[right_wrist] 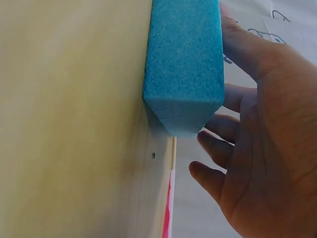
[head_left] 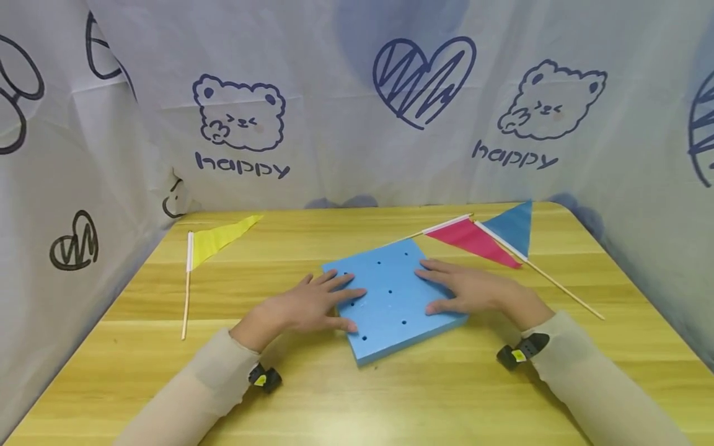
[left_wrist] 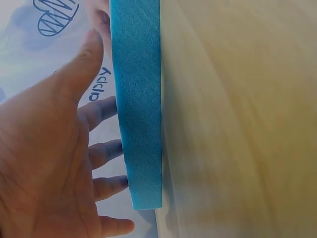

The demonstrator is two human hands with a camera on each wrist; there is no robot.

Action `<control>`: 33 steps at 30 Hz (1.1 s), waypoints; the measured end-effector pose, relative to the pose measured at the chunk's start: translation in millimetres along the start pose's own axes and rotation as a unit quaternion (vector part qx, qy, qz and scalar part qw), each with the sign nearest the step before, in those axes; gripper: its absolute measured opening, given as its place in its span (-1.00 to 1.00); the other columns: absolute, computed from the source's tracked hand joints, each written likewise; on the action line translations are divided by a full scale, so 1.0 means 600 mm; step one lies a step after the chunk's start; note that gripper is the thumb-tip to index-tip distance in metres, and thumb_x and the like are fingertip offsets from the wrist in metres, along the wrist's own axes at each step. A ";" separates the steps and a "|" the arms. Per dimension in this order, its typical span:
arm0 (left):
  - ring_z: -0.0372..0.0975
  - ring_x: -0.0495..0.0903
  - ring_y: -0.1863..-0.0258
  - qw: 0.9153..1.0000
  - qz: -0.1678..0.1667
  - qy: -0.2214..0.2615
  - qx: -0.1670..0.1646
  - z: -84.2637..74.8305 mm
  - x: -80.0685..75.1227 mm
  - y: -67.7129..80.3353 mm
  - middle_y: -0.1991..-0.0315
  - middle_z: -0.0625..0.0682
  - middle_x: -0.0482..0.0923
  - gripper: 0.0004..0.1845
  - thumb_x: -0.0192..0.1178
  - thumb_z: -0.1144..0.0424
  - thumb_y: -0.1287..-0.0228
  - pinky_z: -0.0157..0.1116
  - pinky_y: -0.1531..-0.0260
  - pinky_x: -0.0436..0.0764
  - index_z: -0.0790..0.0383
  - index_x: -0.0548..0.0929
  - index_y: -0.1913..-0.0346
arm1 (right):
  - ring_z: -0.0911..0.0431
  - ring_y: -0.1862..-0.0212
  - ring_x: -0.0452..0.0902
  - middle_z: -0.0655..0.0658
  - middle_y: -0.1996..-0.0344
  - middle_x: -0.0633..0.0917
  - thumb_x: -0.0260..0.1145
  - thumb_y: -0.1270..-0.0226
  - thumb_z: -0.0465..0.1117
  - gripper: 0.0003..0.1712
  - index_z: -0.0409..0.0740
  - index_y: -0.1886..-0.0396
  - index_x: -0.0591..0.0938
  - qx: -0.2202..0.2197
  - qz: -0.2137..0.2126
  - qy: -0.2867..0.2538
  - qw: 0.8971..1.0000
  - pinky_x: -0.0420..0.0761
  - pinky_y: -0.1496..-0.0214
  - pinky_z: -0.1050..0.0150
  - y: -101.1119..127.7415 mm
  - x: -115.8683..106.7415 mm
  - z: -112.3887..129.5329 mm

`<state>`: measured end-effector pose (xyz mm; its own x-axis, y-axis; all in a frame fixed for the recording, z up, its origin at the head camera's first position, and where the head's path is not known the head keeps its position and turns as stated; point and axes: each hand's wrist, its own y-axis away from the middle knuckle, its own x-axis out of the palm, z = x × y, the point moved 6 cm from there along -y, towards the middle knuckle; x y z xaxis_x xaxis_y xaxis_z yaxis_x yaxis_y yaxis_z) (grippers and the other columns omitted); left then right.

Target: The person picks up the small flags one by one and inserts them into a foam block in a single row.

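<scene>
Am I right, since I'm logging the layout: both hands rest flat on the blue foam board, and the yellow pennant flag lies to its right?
Not quite. In the head view the yellow pennant flag lies left of the blue foam board. Both the left hand and right hand do rest flat on it.

A square blue foam board (head_left: 390, 300), thick and dotted with small holes, lies flat and skewed at the table's middle, nearer the front edge.

Left hand (left_wrist: 44, 163) lies flat with fingers spread on the blue foam block (left_wrist: 138, 109) (seen edge-on), block sitting on the wooden table (left_wrist: 237, 124).
</scene>
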<state>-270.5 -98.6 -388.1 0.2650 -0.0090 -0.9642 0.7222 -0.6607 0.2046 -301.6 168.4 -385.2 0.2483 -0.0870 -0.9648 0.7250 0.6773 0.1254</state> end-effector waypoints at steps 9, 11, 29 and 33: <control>0.05 -0.19 -0.52 1.000 0.000 -0.005 0.001 -0.003 -0.002 -0.008 -0.58 -0.04 -0.16 -0.13 -0.18 -0.54 -0.19 0.25 -0.36 -0.06 -0.34 0.06 -0.54 | -0.11 -0.51 -0.02 -0.09 -0.53 0.12 0.13 -0.20 0.49 0.04 0.01 -0.54 0.22 -0.020 -0.001 -0.011 1.000 0.24 -0.39 -0.12 0.027 0.002 0.014; 0.06 -0.19 -0.52 1.000 0.002 -0.002 0.007 -0.004 -0.001 -0.010 -0.58 -0.03 -0.17 -0.13 -0.15 -0.52 -0.18 0.25 -0.36 -0.05 -0.33 0.06 -0.54 | -0.12 -0.51 -0.01 -0.10 -0.53 0.11 0.12 -0.20 0.50 0.04 0.03 -0.54 0.22 -0.020 0.002 -0.006 1.000 0.25 -0.39 -0.12 0.034 0.004 0.017; -0.01 -0.22 -0.53 0.997 0.005 0.061 0.046 0.012 -0.011 -0.032 -0.58 0.02 -0.21 -0.15 0.06 -0.35 -0.24 0.01 -0.39 0.15 -0.21 0.09 -0.55 | -0.25 -0.47 0.01 -0.22 -0.50 0.16 0.14 -0.16 0.51 0.08 -0.06 -0.51 0.27 -0.043 -0.010 0.019 0.999 0.25 -0.37 -0.18 0.071 0.006 0.042; -0.05 -0.19 -0.53 0.996 0.002 0.072 0.056 0.022 -0.013 -0.038 -0.58 -0.02 -0.20 -0.15 0.06 -0.36 -0.23 -0.02 -0.39 0.17 -0.22 0.12 -0.54 | -0.22 -0.50 -0.05 -0.16 -0.52 0.14 0.14 -0.20 0.48 0.03 -0.01 -0.52 0.26 -0.063 -0.011 0.003 0.998 0.20 -0.39 -0.18 0.068 0.007 0.049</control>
<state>-297.4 -93.2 -387.2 0.3619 0.0899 -0.9279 0.6477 -0.7401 0.1809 -252.2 174.0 -377.6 0.2280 -0.0989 -0.9686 0.6440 0.7615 0.0738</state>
